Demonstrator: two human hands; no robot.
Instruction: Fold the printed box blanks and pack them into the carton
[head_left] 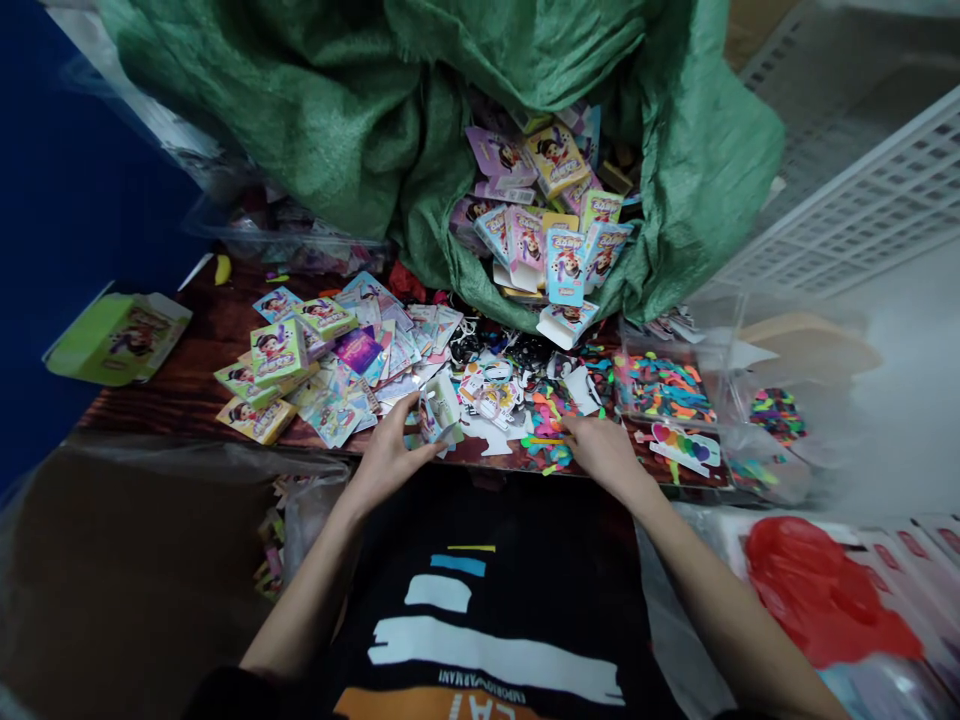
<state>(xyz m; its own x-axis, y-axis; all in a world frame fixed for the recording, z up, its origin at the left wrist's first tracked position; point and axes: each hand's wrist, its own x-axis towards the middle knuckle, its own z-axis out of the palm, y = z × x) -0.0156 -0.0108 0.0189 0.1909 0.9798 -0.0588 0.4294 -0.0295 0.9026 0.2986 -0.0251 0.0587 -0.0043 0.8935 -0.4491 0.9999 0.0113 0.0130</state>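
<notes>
The left hand [386, 457] clamps its fingers on a small box [444, 408], contents unclear, near the front edge of the tabletop [196, 338]. The right hand [606, 452] touches colourful pieces [546, 412], fingertips partly hidden; its grip cannot be told.

Boxes [276, 352] of thin, smooth printed card share a wood-grained surface [206, 322] of faint sheen with flat, slick-looking paper cards [334, 405]. The sack [322, 110] is woven plastic, creased and slightly shiny. Small pieces [546, 410] look rubbery; a tub [712, 345] is clear, smooth plastic, a basket [862, 190] rigid plastic. A bag [814, 590] shows thin, crinkled, glossy plastic, a shirt [540, 540] matt cloth.
</notes>
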